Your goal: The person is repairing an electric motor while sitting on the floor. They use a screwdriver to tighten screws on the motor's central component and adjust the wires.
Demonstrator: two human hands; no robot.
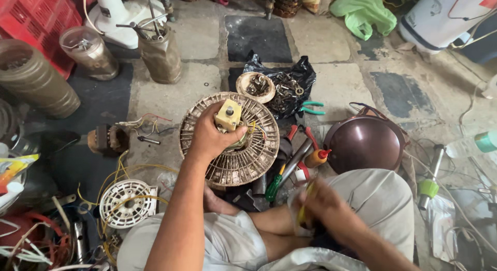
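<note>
On the floor, left hand [209,139] grip grasping slotted motor housing [243,159], right hand [323,209] grip blurred, cannot tell, round tin [243,90] of screws.

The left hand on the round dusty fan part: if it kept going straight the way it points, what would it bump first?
Probably the small round dish of metal bits, just beyond the grille that the left hand grips. Depth is hard to judge, so it might pass over.

Bare floor tiles [165,95] are lying open left of the fan motor [230,139]; screwdrivers [290,165], black bag [290,82] and brown dome [365,144] are crowding its right side
</note>
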